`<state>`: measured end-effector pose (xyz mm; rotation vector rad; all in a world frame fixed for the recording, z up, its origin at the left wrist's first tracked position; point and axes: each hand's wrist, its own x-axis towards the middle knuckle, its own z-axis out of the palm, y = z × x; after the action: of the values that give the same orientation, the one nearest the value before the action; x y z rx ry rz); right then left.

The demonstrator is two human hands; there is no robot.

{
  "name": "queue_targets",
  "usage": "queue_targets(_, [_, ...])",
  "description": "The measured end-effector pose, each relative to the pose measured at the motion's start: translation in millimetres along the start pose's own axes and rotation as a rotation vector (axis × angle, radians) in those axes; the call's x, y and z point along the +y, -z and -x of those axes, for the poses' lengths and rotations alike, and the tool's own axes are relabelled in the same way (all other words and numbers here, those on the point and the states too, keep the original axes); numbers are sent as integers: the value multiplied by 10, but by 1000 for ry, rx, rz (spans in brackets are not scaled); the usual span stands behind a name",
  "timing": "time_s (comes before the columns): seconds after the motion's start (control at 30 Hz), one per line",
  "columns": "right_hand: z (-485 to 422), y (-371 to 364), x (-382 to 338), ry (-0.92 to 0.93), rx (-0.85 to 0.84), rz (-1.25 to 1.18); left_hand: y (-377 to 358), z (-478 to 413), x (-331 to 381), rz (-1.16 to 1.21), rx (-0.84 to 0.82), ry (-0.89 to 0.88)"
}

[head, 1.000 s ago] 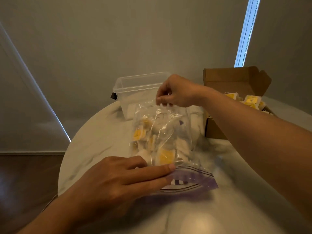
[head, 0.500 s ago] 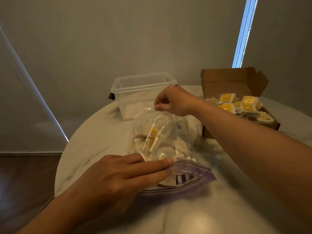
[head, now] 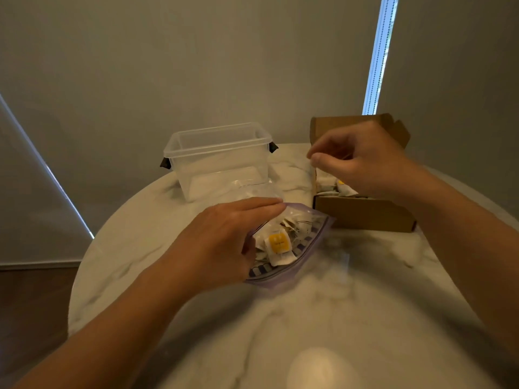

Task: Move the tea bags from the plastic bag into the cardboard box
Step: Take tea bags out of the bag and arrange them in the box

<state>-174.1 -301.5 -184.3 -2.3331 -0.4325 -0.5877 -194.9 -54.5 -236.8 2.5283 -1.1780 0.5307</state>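
Observation:
A clear plastic bag with a purple zip strip lies on the round marble table, its open mouth facing me. Several tea bags with yellow tags show in the mouth. My left hand rests on the bag with its fingers straight. To the right stands a brown cardboard box, lid up, with several tea bags inside. My right hand hovers over the box's left side, fingers curled. Its thumb and forefinger pinch what looks like the bag's far clear corner.
A clear plastic container with dark side clips stands behind the bag, toward the table's far edge. The wall is close behind it. The table's left edge drops to a dark wooden floor.
My right hand has moved right, from above the bag to over the box. The bag has dropped lower and turned its mouth toward the box. My left hand has slid forward over it.

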Motion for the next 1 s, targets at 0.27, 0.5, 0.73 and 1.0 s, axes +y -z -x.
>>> queue_targets(0.27, [481, 7, -176, -65, -234, -252, 35, -319, -45, 127, -41, 1])
queue_targets(0.5, [658, -644, -135, -17, -270, 290, -4, -245, -103, 299, -51, -26])
queue_targets(0.73, [658, -811, -157, -40, -169, 381, -49, -181, -206, 292, -15, 64])
queue_targets(1.0, [561, -807, -283, -272, -353, 327, -11, -179, -125, 418, 32, 59])
